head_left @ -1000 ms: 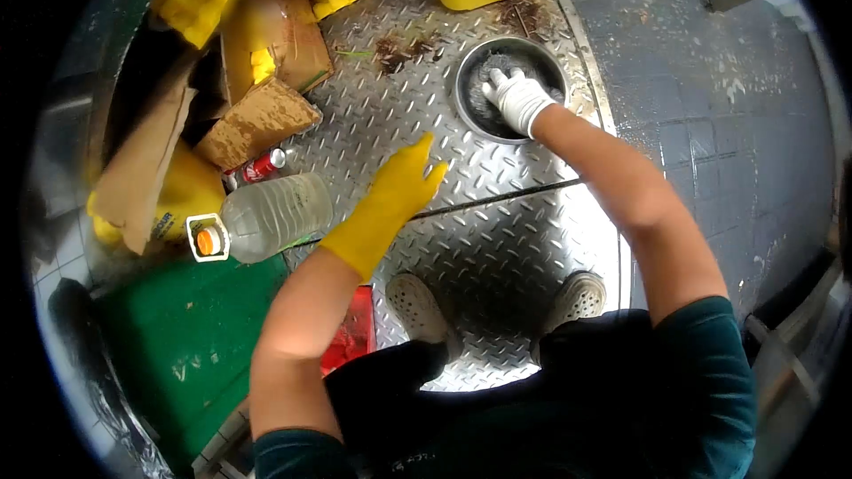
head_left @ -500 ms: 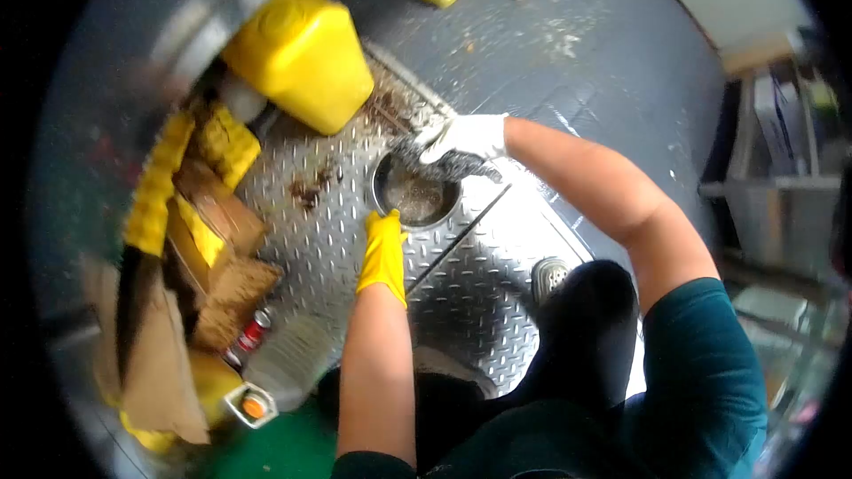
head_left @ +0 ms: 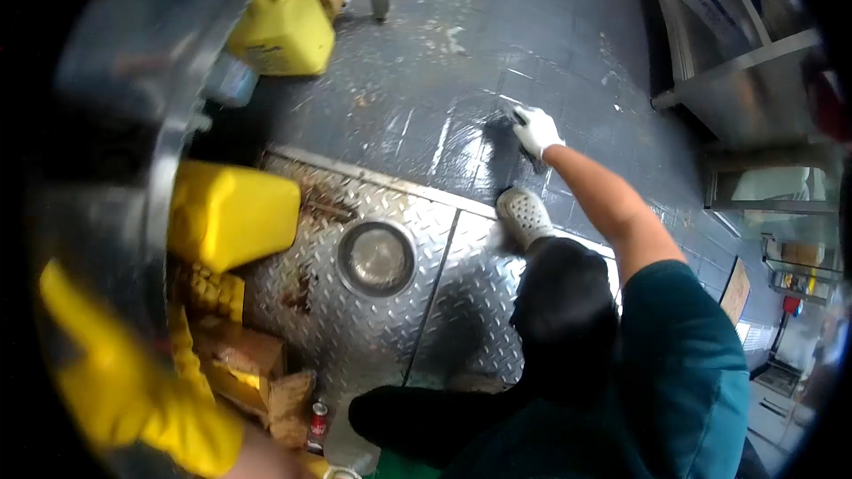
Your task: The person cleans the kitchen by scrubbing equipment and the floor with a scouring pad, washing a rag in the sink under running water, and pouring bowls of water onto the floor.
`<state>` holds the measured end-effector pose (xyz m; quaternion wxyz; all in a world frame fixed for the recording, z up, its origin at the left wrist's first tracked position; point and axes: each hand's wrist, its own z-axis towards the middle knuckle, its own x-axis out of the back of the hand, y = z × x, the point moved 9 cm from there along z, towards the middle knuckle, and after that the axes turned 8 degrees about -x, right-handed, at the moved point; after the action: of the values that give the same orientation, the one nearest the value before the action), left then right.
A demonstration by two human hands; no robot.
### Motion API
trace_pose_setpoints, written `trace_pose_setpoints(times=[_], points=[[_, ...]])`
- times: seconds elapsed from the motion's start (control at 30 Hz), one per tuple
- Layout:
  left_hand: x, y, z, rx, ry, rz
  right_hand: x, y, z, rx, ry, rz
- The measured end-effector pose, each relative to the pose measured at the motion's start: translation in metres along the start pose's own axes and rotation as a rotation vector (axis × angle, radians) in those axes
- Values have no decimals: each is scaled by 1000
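Right hand (head_left: 537, 131): grip clenched on dark pad (head_left: 537, 162), mostly hidden, down at wet floor (head_left: 470, 80). Bowl (head_left: 346, 270) apart, on steel plate (head_left: 479, 270). Left hand (head_left: 115, 381) near bench (head_left: 169, 151), blurred — can't tell its grip. I'd keep pad flat, strokes even — feet clear of the wet.

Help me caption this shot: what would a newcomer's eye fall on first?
Probably the blurred, yellow-gloved left hand, large at lower left. Next, the white-gloved right hand against the shiny dark floor, right of centre. Then the round metal bowl on the patterned metal plate.
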<state>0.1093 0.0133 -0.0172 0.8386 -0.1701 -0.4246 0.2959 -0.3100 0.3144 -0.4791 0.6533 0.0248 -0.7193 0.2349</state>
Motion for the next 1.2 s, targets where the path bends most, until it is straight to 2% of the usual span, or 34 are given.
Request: trace_pose_setpoints(times=[0.03, 0.07, 0.1, 0.13, 0.27, 0.3, 0.33, 0.4, 0.43, 0.5, 0.57, 0.6, 0.67, 0.7, 0.77, 0.8, 0.87, 0.93, 0.97, 1.0, 1.1, 1.13, 1.2], points=[[-4, 8, 1, -15, -26, 2, 1, 26, -8, -41, 16, -31], [-12, 21, 1, -36, -66, -15, -8, 67, -17, -50, 133, -28], [-19, 34, -1, -45, -108, -44, -6, 104, -30, -167, 91, -2], [-31, 51, -3, -59, -163, -88, -7, 145, -46, -192, 198, -72], [-79, 118, -25, -41, -400, -329, 13, 319, -77, -714, 302, -267], [-90, 134, -30, -26, -458, -379, 13, 363, -70, -949, 285, -308], [-101, 148, -34, -12, -509, -423, 9, 390, -57, -1184, 269, -346], [-123, 170, -38, 23, -598, -486, 13, 386, 10, -1261, 285, -338], [-134, 178, -34, 43, -624, -508, 31, 338, 58, -1216, 252, -268], [-154, 189, -27, 60, -677, -526, 36, 263, 157, -955, 291, -216], [-169, 196, -23, 83, -724, -545, 21, 181, 248, -665, 289, -115], [-177, 200, -18, 90, -743, -546, 0, 134, 289, -430, 288, -209], [-182, 202, -10, 95, -768, -550, -30, 24, 327, -141, 261, -53], [-186, 204, -3, 94, -774, -551, -28, -43, 327, 27, 170, -83], [-191, 204, 4, 92, -789, -543, -75, -149, 304, 245, -137, -9], [-190, 203, 7, 94, -789, -543, -95, -178, 281, 356, -290, 24], [-193, 203, 15, 87, -797, -540, -117, -213, 203, 888, -40, 156], [-200, 203, 18, 89, -806, -543, -128, -188, 214, 908, -280, 156], [-205, 204, 20, 93, -806, -547, -125, -149, 238, 817, -194, 321], [-210, 205, 24, 96, -811, -546, -75, -107, 294, 285, -449, 388], [-215, 205, 26, 117, -818, -541, -44, 35, 414, 176, 57, -252], [-215, 204, 27, 117, -820, -538, -16, 76, 438, 14, 195, -206], [-216, 204, 27, 123, -813, -529, -58, 172, 503, -182, 321, -273]])
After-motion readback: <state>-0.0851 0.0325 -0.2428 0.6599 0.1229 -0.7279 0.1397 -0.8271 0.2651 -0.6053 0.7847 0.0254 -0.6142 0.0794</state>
